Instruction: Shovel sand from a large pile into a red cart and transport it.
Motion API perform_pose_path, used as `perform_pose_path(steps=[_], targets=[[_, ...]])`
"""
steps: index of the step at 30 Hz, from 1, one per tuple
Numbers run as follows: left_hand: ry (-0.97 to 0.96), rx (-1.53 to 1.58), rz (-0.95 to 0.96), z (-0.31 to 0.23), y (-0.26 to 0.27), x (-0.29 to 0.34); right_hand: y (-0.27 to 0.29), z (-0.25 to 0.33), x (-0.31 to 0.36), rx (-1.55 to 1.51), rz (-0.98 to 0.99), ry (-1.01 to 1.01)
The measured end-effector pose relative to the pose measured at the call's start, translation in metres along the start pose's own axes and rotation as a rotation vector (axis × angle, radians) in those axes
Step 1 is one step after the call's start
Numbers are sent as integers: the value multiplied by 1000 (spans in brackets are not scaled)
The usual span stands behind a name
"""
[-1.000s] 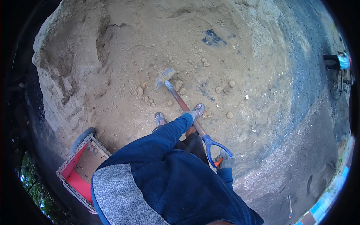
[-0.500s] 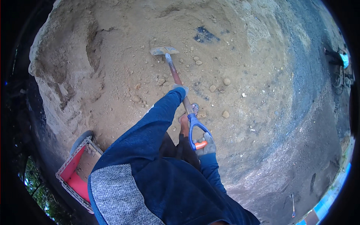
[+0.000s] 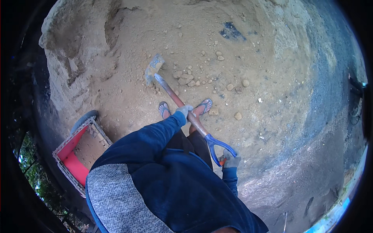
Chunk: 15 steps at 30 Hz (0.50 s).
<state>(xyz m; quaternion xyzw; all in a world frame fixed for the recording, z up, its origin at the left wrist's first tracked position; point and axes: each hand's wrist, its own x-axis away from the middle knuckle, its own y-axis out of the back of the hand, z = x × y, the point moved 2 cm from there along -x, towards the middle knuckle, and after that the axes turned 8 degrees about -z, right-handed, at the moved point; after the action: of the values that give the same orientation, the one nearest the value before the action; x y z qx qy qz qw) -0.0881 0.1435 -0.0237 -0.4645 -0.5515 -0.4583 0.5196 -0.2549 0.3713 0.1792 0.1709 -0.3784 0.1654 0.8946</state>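
Near left: red-walled, open-topped cart (image 3: 75,167), brown soil (image 3: 90,149) inside. Far, left of centre: grey metal blade (image 3: 154,69) of brown-shafted, blue-handled shovel (image 3: 199,127). Left grey-gloved hand (image 3: 184,111): fingers wrapped round shaft (image 3: 173,96). Rough brown stones (image 3: 185,79) right of blade. Right grey-gloved hand (image 3: 232,159): fingers curled on orange grip (image 3: 222,161).

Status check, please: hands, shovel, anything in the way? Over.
Left hand around shovel shaft, right hand on orange grip. Blade over sand, contact unclear. Loose stones just right of blade.
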Motion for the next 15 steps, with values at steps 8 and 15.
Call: perform_pose_path(steps=[8,15], targets=[[-194,-789,269,27,-12,-47,-1,42,22,210,-2,-3],[256,-165,185,133,-66,15,78,86,25,379,-224,175]])
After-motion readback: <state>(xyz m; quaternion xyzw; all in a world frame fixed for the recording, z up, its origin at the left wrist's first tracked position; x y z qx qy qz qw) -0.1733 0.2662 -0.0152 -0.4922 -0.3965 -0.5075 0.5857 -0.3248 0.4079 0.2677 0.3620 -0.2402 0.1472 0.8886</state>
